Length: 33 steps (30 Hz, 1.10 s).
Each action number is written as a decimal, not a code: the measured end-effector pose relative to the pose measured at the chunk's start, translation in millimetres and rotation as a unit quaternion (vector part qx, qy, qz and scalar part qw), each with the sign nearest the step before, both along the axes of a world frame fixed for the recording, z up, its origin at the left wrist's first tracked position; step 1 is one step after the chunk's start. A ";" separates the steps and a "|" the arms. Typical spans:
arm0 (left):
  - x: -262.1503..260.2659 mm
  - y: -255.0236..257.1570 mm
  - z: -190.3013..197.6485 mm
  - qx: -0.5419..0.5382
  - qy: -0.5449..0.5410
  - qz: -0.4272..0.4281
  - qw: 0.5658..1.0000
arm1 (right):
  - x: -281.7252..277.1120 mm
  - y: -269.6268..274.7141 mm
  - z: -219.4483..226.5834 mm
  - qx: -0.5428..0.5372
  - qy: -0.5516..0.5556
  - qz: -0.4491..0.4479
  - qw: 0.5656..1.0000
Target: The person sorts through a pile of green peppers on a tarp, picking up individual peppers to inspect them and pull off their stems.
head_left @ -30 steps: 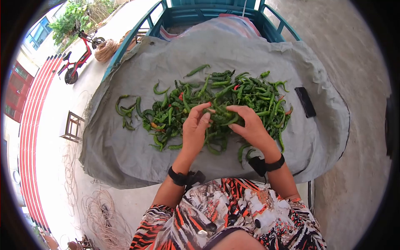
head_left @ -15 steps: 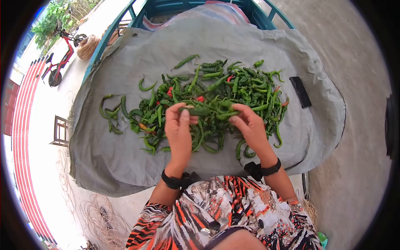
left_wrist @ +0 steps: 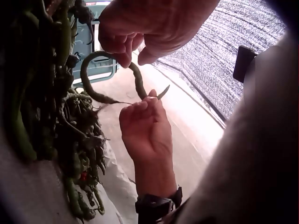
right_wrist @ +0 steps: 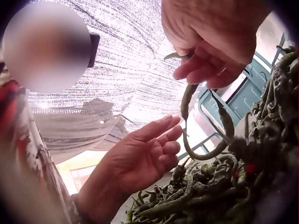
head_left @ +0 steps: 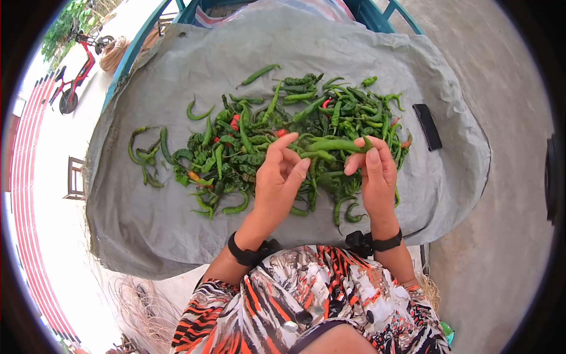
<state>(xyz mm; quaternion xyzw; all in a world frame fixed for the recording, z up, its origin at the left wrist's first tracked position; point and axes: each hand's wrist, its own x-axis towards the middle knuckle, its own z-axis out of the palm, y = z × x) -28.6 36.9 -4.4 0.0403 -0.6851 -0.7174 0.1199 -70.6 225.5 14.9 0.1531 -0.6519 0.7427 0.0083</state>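
Long green peppers [head_left: 333, 144] are pinched at one end by the right hand [head_left: 378, 180], above a pile of peppers [head_left: 219, 158] on a grey cloth [head_left: 159, 230]. The left hand [head_left: 274, 189] is at their other end, thumb and forefinger spread apart. In the left wrist view, a curved pepper [left_wrist: 85, 77] hangs from the right hand [left_wrist: 149, 133], passing by the fingertips of the left hand [left_wrist: 156, 23]; contact cannot be told. The right wrist view shows the left hand [right_wrist: 133, 163] palm up with loosely bent fingers, below the right hand [right_wrist: 212, 39] and its peppers [right_wrist: 187, 100].
A black phone [head_left: 427, 127] lies on the cloth right of the pile. Behind is the blue cart frame [head_left: 377, 16] with a striped sheet. One pepper [head_left: 258, 75] lies apart at the back. A red scooter [head_left: 79, 76] and small stool [head_left: 75, 178] stand at left.
The left hand has let go of the dark pepper it pinched half a second ago, and its fingers have spread. The right hand has turned upward, still holding peppers. The head view has shifted slightly.
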 end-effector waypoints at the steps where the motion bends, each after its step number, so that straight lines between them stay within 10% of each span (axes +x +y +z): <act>1: -0.4 -0.1 3.2 -0.010 -0.014 -0.004 1.000 | -0.3 0.4 0.1 -0.005 -0.004 0.002 1.000; 4: -8.7 -3.6 -10.6 -0.138 0.065 0.022 0.988 | -1.9 1.9 -2.2 -0.036 -0.028 0.012 0.999; 10: 7.9 -18.1 10.6 0.072 -0.060 -0.003 0.996 | -13.8 3.1 -4.1 -0.030 -0.098 -0.024 0.994; 16: 9.9 -34.6 14.5 0.060 -0.009 0.115 0.992 | -14.0 3.2 -15.1 0.319 0.031 -0.024 0.947; 20: 14.5 -41.2 16.9 0.118 -0.016 0.101 0.988 | -12.8 -8.7 -11.3 0.355 0.068 0.008 0.932; 29: 25.8 -28.3 23.8 0.291 -0.026 -0.029 0.956 | -15.6 -27.7 -0.3 0.038 -0.200 0.139 0.969; 33: 25.8 -28.8 14.9 0.251 -0.046 -0.038 0.966 | -12.4 -20.6 -6.1 0.024 -0.131 0.111 0.985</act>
